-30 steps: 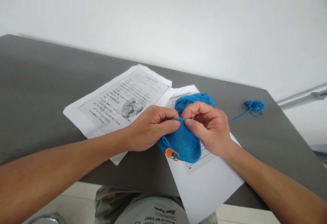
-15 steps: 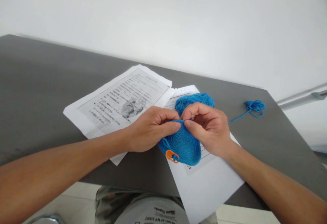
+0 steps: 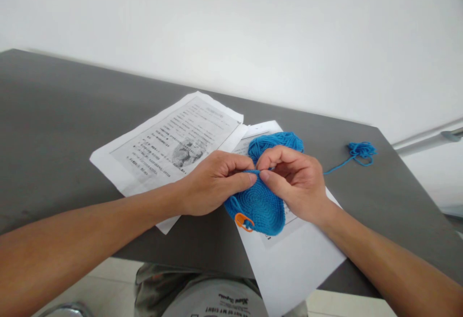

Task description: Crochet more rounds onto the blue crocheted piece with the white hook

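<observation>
Both the left hand (image 3: 204,189) and right hand (image 3: 304,186) pinch the far edge of the blue crocheted piece (image 3: 263,206), whose orange marker (image 3: 239,220) sits at its near-left edge.

Blue crocheted piece (image 3: 262,206) (rounded), held upright

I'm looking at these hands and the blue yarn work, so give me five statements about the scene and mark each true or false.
1. The left hand and right hand both pinch the blue crocheted piece. True.
2. A green marker is attached to the piece. False: the marker is orange.
3. The larger yarn bundle lies beyond the crocheted piece. True.
4. The small yarn tangle rests on paper. False: the tangle is on the bare tabletop.
5. The left sheet shows only text. False: it includes a picture.
</observation>
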`<move>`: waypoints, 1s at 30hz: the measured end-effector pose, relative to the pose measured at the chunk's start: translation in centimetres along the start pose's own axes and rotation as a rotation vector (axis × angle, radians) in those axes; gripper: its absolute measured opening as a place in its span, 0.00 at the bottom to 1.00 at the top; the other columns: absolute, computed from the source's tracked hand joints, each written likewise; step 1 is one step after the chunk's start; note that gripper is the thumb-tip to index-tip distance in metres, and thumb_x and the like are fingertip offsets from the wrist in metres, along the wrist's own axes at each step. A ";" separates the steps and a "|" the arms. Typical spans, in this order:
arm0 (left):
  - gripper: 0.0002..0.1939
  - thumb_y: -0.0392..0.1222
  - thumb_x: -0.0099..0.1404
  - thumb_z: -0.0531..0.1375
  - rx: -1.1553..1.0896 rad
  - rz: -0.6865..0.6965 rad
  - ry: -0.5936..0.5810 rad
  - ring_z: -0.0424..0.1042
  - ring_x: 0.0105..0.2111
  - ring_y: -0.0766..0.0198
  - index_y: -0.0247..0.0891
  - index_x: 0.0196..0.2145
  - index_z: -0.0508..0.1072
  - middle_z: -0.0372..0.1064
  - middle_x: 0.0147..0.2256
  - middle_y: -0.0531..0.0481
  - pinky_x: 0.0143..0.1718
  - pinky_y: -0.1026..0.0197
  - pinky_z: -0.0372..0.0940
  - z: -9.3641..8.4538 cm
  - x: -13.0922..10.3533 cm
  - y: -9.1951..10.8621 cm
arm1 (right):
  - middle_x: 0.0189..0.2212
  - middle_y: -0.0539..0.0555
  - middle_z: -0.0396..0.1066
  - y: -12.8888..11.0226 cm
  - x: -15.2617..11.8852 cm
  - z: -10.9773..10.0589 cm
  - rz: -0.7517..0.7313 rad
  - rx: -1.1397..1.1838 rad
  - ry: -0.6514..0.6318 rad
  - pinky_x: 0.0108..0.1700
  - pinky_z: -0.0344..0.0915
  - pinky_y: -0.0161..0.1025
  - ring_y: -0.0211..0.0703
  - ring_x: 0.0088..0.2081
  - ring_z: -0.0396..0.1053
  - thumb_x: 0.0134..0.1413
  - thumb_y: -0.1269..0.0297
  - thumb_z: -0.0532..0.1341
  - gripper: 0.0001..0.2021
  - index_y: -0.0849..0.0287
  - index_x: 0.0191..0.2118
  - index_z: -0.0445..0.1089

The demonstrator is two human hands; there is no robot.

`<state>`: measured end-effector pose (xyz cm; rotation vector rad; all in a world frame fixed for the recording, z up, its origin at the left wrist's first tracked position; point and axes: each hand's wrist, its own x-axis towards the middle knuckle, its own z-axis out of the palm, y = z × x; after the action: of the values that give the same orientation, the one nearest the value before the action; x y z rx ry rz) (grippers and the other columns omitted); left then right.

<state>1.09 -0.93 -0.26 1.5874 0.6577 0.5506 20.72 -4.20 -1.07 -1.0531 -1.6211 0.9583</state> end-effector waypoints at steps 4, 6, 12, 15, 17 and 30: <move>0.16 0.39 0.68 0.58 0.010 0.010 -0.015 0.51 0.23 0.72 0.37 0.22 0.60 0.50 0.22 0.60 0.22 0.68 0.48 0.0 -0.1 0.0 | 0.24 0.47 0.67 0.0 0.1 0.0 -0.012 -0.013 -0.002 0.26 0.62 0.32 0.34 0.25 0.63 0.52 0.70 0.64 0.03 0.58 0.28 0.71; 0.17 0.40 0.68 0.58 0.009 0.009 -0.019 0.51 0.23 0.72 0.37 0.23 0.60 0.50 0.22 0.60 0.22 0.67 0.48 0.0 -0.1 0.0 | 0.23 0.47 0.66 0.0 0.1 0.0 -0.011 -0.015 -0.008 0.25 0.62 0.32 0.34 0.25 0.63 0.52 0.70 0.64 0.04 0.57 0.28 0.71; 0.17 0.41 0.68 0.58 0.026 -0.001 -0.023 0.51 0.23 0.71 0.38 0.22 0.60 0.50 0.22 0.60 0.22 0.67 0.49 0.0 0.1 0.1 | 0.23 0.47 0.67 -0.1 0.1 0.0 -0.015 -0.016 -0.012 0.26 0.62 0.32 0.34 0.25 0.63 0.51 0.72 0.64 0.04 0.57 0.28 0.71; 0.16 0.41 0.68 0.58 0.027 -0.006 -0.030 0.52 0.23 0.71 0.37 0.23 0.62 0.51 0.22 0.60 0.22 0.67 0.49 0.0 0.0 0.2 | 0.23 0.47 0.67 0.0 0.1 -0.1 -0.022 -0.013 -0.020 0.26 0.63 0.32 0.34 0.25 0.64 0.51 0.72 0.64 0.04 0.58 0.28 0.71; 0.16 0.41 0.68 0.58 0.024 -0.011 -0.033 0.52 0.23 0.72 0.37 0.23 0.62 0.51 0.22 0.60 0.22 0.67 0.49 0.0 0.0 0.2 | 0.23 0.47 0.67 0.1 0.0 -0.1 -0.018 -0.011 -0.027 0.26 0.63 0.32 0.34 0.25 0.64 0.52 0.72 0.64 0.04 0.58 0.28 0.70; 0.16 0.41 0.67 0.58 0.089 0.008 -0.035 0.52 0.23 0.72 0.37 0.23 0.62 0.50 0.22 0.60 0.22 0.67 0.48 0.0 0.0 0.3 | 0.24 0.47 0.69 0.1 0.0 0.0 -0.057 -0.013 -0.039 0.27 0.64 0.32 0.34 0.25 0.65 0.51 0.74 0.63 0.05 0.57 0.29 0.70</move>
<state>1.16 -0.98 0.01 1.6802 0.6575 0.5038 20.71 -4.17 -1.22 -0.9969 -1.6829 0.9365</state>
